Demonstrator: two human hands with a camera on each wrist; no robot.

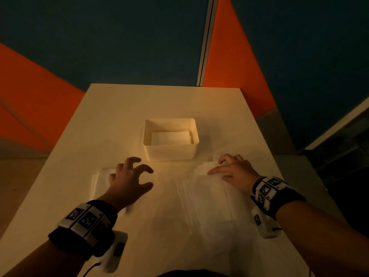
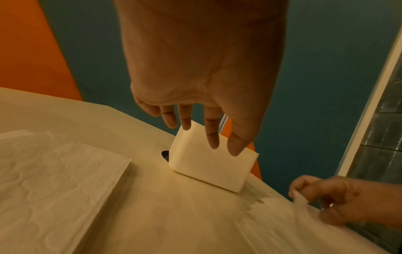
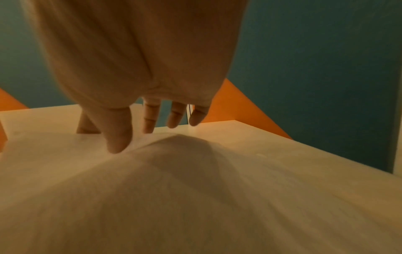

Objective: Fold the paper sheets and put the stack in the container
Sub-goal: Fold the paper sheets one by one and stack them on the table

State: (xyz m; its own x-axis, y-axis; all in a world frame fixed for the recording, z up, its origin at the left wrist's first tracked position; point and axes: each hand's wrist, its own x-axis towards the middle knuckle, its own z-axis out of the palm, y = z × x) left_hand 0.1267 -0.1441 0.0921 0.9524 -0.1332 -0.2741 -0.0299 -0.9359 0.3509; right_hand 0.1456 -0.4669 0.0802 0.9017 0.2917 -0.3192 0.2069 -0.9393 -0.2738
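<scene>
A white open container (image 1: 171,151) stands mid-table with a folded paper (image 1: 170,137) lying inside. On the left lies a stack of embossed paper sheets (image 1: 101,182), also plain in the left wrist view (image 2: 54,180). My left hand (image 1: 148,176) hovers over that stack's right edge, fingers loosely curled around nothing (image 2: 195,134). A single sheet (image 1: 207,198) is spread in front of me, blurred. My right hand (image 1: 215,166) pinches that sheet's far corner (image 2: 301,197), lifted slightly off the table. The thumb (image 3: 117,144) lies on top of the sheet (image 3: 174,189).
The white table (image 1: 119,108) runs to teal and orange wall panels. Its right edge lies close beyond my right hand. Bare tabletop surrounds the container (image 2: 208,165) at the back and sides.
</scene>
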